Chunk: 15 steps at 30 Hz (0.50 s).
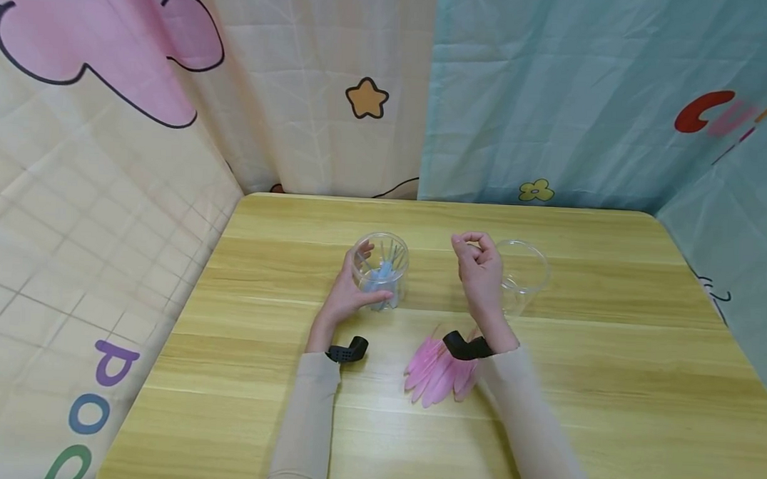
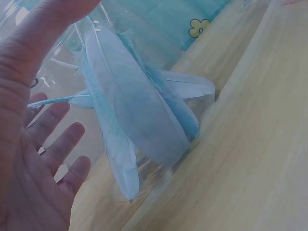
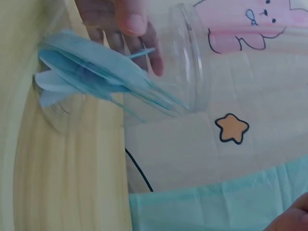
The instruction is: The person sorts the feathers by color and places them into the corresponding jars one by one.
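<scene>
Behind the work hangs a pale curtain (image 1: 287, 85) with printed drawings, turning to blue-green at the right, and before it is a wooden table (image 1: 223, 375). From the left, first comes the left hand (image 1: 347, 294), its fingers curved around the outside of a clear jar (image 1: 403, 272), the thumb on the near wall; I suppose this grip is for steadying it, because the jar looks light. Inside are blue feathers (image 1: 382, 276), with their soft vanes low and their thin quills upward, leaning on the wall, which holds them up. Next, on the table just below the right wrist, pink feathers (image 1: 437, 374) are laid like a fan, the vanes toward the person and the quills away; probably they lie so for easy reach, separate from the blue ones. Above them is the right hand (image 1: 480, 269), raised apart from the left-hand jar, its fingers bent inward, with nothing visible between them. Last, just beside this hand and partly covered by it, is a second clear jar (image 1: 547, 275), perhaps put aside to leave working space in the middle.
</scene>
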Available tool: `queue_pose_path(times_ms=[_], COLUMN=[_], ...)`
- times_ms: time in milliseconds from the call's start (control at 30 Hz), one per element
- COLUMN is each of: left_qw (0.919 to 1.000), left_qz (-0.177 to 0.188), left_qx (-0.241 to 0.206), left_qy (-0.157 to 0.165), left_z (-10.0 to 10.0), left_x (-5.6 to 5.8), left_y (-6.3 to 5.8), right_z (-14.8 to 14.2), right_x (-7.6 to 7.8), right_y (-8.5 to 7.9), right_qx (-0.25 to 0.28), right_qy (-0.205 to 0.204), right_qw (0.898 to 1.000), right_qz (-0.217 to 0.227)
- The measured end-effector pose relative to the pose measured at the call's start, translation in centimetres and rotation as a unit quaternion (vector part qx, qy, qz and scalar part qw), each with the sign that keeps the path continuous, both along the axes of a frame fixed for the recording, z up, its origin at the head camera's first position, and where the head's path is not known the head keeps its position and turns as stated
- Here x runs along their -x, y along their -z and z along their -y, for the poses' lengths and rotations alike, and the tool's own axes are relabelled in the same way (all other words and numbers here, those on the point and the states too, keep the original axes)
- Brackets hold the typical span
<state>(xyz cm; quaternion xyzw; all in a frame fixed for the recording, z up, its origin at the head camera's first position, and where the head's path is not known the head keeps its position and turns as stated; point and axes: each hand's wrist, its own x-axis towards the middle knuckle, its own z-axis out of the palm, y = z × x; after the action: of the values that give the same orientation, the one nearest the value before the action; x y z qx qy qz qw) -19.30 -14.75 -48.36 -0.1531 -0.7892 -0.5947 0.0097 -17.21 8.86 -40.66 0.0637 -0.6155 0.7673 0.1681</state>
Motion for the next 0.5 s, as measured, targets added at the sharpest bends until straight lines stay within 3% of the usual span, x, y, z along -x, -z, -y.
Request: queue_pose_path(times_ms=[367, 500], left_qw=[1.0000, 1.0000], left_qz=[0.004, 0.004], left_qx=[-0.001, -0.005], left_qy=[0.003, 0.006], left_z=[0.0, 0.1], left_x=[0.2, 0.2], left_y=[0.2, 0.3], right_z=[-6.5, -8.8], right_x=[-2.5, -3.0], right_y=[-2.4, -2.9], right_qx=[0.072, 0.136], right_qy=[0.001, 0.009], right_qw=[0.996, 0.987], right_qz=[-0.055, -0.080])
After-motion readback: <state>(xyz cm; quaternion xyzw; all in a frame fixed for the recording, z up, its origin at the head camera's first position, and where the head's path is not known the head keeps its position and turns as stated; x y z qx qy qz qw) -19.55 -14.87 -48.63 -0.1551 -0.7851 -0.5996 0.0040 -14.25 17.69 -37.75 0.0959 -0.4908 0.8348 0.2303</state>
